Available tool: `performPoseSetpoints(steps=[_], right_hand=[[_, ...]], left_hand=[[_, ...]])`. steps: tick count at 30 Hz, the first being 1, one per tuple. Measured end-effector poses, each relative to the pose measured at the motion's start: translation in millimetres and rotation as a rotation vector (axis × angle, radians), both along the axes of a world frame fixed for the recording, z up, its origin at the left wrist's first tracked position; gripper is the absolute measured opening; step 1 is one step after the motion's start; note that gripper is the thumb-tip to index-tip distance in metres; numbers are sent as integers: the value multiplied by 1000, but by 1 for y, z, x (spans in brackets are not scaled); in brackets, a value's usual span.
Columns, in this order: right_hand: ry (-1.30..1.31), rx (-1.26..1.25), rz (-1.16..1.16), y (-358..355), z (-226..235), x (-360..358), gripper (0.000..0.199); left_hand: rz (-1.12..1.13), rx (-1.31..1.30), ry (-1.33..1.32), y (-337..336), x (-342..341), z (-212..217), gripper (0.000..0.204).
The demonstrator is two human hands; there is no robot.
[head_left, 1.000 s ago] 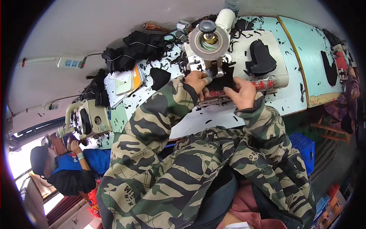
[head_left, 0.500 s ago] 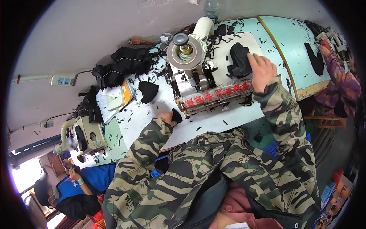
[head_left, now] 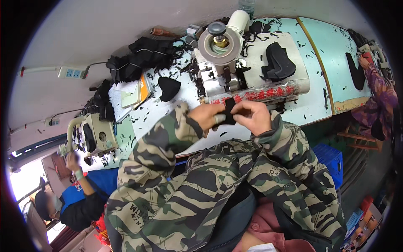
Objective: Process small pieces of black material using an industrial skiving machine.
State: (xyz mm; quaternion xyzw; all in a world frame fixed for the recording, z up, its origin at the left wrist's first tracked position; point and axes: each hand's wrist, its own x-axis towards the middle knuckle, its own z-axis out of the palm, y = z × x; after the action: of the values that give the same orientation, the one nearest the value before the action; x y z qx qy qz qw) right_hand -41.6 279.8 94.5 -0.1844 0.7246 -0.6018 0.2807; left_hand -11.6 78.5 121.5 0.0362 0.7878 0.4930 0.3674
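A small dark piece of fabric-like material (head_left: 229,110) is held between my two hands, just before the front edge of the machine. My left hand (head_left: 206,116) grips it from the left, a ring-like band showing on one finger. From the other side my right hand (head_left: 255,116) pinches its edge with bent fingers. Beyond them stands a bench machine (head_left: 218,82) with a round grey wheel and black knob on top, its front bar marked in red. Several black cut pieces (head_left: 278,63) lie stacked on its pale plate. Another black piece (head_left: 169,88) rests on the white tabletop.
Black scraps litter the worktable (head_left: 193,147). Left of the machine lie a black bundle (head_left: 140,59) and papers (head_left: 126,98). A second machine (head_left: 98,134) stands far left, near a co-worker in blue (head_left: 96,182). Another person's purple sleeve (head_left: 378,88) is at right, and a blue crate (head_left: 329,161) below.
My right hand has left the stacked pieces and come down to meet my left. The left has lifted the small black piece off the table and moved right. My view has shifted slightly.
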Motion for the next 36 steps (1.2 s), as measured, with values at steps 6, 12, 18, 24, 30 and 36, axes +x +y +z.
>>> performPoseSetpoints(steps=[6, 12, 18, 24, 30, 36], right_hand=[[448, 147, -118, -25, -15, 0, 24], [-340, -214, -139, -46, -25, -1, 34], [-296, -267, -186, -49, -29, -2, 35], [477, 376, -185, -18, -10, -41, 43], [460, 477, -107, -8, -8, -64, 33], [-230, -158, -222, -10, -6, -13, 22]], left_hand=[[231, 261, -534, -32, -32, -14, 22], [314, 92, -413, -34, -59, -19, 24], [234, 48, -367, -35, -75, -20, 23], [464, 4, -338, -15, -56, -41, 20], [576, 137, -412, 6, -55, -25, 19], [506, 112, -311, -15, -55, -21, 21]])
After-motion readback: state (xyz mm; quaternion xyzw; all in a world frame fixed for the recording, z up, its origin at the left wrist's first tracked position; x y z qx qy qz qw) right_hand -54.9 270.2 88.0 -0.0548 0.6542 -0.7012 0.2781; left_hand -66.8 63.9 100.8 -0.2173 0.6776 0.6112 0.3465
